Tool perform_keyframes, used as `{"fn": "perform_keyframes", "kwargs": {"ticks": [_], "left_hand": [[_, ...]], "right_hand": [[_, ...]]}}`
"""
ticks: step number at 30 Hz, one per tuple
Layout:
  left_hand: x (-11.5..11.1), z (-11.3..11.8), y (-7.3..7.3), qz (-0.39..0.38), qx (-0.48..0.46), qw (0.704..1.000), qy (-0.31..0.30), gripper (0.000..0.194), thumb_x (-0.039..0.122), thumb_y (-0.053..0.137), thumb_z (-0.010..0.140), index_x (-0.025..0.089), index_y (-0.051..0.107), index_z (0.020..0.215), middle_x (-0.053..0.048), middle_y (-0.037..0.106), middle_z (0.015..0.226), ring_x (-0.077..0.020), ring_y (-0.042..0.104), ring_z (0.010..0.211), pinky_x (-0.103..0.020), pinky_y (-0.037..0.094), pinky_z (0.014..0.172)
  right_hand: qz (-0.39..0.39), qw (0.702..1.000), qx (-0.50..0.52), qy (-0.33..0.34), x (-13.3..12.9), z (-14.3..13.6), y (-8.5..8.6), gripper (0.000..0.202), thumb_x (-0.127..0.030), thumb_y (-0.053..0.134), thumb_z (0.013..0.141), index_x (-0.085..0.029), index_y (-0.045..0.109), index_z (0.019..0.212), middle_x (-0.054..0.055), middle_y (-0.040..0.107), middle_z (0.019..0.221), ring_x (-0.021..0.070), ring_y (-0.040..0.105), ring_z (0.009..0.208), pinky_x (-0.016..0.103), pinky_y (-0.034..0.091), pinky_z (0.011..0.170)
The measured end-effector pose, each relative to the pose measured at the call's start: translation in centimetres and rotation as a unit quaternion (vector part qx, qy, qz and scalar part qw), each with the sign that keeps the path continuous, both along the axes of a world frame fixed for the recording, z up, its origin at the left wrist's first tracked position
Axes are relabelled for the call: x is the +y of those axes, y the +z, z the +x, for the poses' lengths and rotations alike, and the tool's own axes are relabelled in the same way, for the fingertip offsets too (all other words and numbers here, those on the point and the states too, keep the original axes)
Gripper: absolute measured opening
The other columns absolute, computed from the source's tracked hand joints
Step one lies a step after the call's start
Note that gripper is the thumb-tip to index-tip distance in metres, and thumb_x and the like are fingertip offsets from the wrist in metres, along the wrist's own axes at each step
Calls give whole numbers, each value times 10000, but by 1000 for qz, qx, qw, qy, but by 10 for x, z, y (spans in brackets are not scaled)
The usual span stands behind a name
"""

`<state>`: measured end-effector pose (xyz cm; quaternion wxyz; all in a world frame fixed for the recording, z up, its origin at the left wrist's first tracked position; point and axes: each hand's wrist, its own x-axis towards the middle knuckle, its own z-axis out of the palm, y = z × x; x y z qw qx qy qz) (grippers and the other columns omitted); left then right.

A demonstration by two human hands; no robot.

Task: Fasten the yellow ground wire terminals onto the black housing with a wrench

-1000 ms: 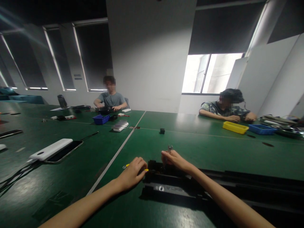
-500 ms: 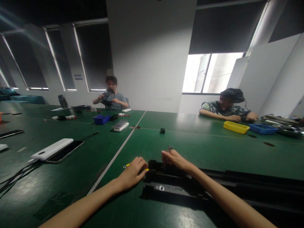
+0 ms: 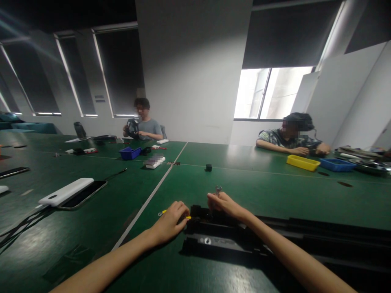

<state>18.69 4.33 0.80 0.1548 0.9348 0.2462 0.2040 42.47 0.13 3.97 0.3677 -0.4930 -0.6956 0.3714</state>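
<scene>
My right hand [image 3: 223, 202] is closed round a small metal wrench [image 3: 218, 189], whose forked end sticks up above the fingers. It works over the left end of a long black metal profile [image 3: 275, 223], and the wrench's lower end is hidden. My left hand [image 3: 173, 215] lies low at that same end, fingers curled over a thin yellow piece [image 3: 165, 211]. A metal ring shows at the outer tip of this piece, and more yellow shows by the fingertips; its middle is covered. A second black strip with pale markings [image 3: 220, 243] lies nearer to me.
A small black block [image 3: 208, 167] stands ahead. A white power bank [image 3: 67, 191] and a phone [image 3: 88, 195] lie left. Blue bin [image 3: 130, 153], yellow bin [image 3: 303, 162] and another blue bin [image 3: 337, 165] stand farther off. Two people sit across the green table [image 3: 146, 252].
Both my hands keep nearly the same place and grip. Across the table, the person on the left has lowered the dark headgear in their hands.
</scene>
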Motion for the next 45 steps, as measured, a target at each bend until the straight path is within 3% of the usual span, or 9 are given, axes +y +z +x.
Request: {"fn": "perform_keyframes", "kwargs": {"ticks": [8, 45], "left_hand": [[1, 0, -1, -2, 2, 1000, 1, 82, 123, 495, 858, 188, 514, 904, -27, 517, 964, -178, 459, 907, -288, 395, 789], [2, 0, -2, 4, -7, 1000, -3, 89, 111, 505, 849, 182, 514, 902, -22, 516, 950, -168, 464, 891, -279, 399, 780]], "right_hand": [[13, 1000, 4, -19, 2, 2, -1, 700, -792, 339, 751, -152, 522, 535, -41, 346, 462, 85, 289, 457, 236, 247, 463], [9, 1000, 0, 9, -1, 1, 0, 683, -753, 373, 775, -131, 562, 564, -25, 404, 491, 90, 329, 477, 233, 269, 481]]}}
